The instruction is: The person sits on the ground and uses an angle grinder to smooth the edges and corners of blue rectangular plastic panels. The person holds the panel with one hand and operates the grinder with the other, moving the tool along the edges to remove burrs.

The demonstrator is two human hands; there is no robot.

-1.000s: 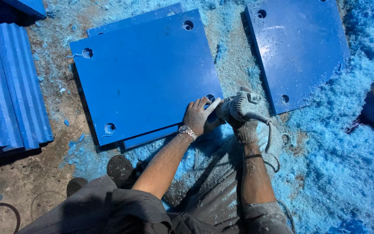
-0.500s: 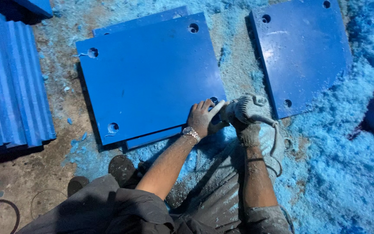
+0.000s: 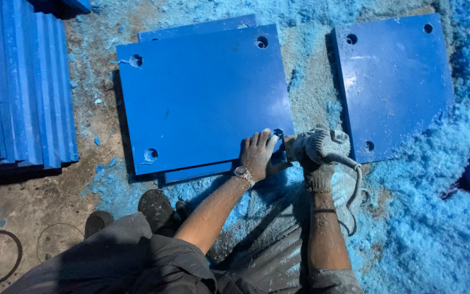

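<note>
- Nearest the camera, the person's dark trousers (image 3: 137, 261) and shoes (image 3: 156, 207) rest on the floor (image 3: 28, 207).
- The left hand (image 3: 258, 155), with a wristwatch (image 3: 242, 174) on its wrist, lies flat with fingers spread on the near right corner of the blue panel (image 3: 202, 98); its grip is wide, holding nothing.
- The right hand (image 3: 315, 151), gloved, has its grip closed around a power tool (image 3: 322, 142), whose head meets the panel's near right corner beside a hole (image 3: 278, 132).
- This panel lies on another one, near the floor's middle.
- Blue shavings (image 3: 425, 218) cover the floor's right side.
- A second blue panel (image 3: 395, 81) lies farther right.
- Stacked blue panels (image 3: 23, 87) line the left edge.
</note>
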